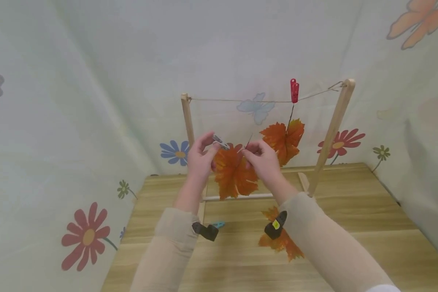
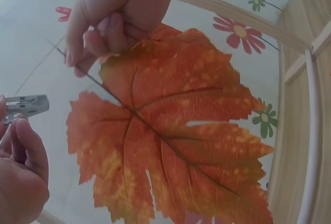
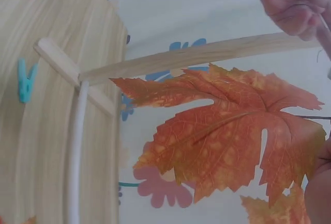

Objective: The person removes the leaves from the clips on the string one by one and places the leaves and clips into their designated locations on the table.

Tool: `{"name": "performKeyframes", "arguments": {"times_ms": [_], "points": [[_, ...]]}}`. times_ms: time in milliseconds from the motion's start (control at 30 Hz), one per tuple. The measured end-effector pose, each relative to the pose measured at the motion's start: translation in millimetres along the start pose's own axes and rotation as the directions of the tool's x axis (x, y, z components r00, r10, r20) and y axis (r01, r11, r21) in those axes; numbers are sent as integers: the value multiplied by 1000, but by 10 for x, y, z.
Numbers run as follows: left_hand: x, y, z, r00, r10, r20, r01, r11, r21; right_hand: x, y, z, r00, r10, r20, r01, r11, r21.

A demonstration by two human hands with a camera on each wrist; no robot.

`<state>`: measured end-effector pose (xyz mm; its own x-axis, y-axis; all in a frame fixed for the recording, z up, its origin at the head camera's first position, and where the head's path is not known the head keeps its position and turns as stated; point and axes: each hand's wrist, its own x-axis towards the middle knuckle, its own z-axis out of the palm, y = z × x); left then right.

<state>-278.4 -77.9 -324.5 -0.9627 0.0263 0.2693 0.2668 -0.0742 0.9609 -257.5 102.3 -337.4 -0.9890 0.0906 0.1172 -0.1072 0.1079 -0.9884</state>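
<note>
In the head view my left hand (image 1: 200, 159) pinches a grey clothespin (image 1: 221, 142), which also shows at the left of the left wrist view. My right hand (image 1: 265, 161) pinches the dark stem (image 2: 99, 84) of an orange artificial maple leaf (image 1: 235, 174). That leaf hangs downward between the two hands, its blade spread wide in both wrist views. The clothespin and the stem are apart. Behind the hands runs a thin string (image 1: 222, 99), where a red clothespin (image 1: 294, 92) holds another orange leaf (image 1: 282, 142) by its stem.
A wooden frame (image 1: 332, 134) with two posts carries the string, and a white rod (image 3: 77, 146) joins its feet. On the wooden table (image 1: 343, 243) lie a teal clothespin (image 3: 25, 83) and another orange leaf (image 1: 290, 245), partly covered by the right wrist's camera.
</note>
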Motion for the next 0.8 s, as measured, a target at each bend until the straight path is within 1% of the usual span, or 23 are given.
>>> {"name": "performKeyframes", "arguments": {"times_ms": [67, 133, 300, 367, 533, 633, 800], "points": [[-33, -55, -24, 1000, -12, 0, 12, 1000, -9, -35, 54, -31, 1000, 4, -7, -4, 1000, 23], [-67, -124, -51, 999, -40, -2, 40, 999, -9, -63, 121, -65, 1000, 11, -11, -11, 999, 43], [-151, -346, -104, 994, -108, 8, 108, 994, 15, -109, 302, -180, 999, 28, -38, -24, 995, 101], [-183, -442, -116, 992, -121, 16, 121, 992, 21, -134, 355, -228, 998, 33, -53, -27, 992, 120], [-288, -675, -142, 983, -178, 32, 177, 983, 38, -210, 443, -307, 997, 26, -71, -18, 993, 117], [-363, -823, -169, 975, -220, 40, 217, 974, 63, -263, 515, -345, 994, 48, -96, -36, 991, 128], [-466, -1045, -220, 966, -253, 48, 248, 965, 85, -333, 668, -420, 985, 111, -131, -93, 987, 133]]}}
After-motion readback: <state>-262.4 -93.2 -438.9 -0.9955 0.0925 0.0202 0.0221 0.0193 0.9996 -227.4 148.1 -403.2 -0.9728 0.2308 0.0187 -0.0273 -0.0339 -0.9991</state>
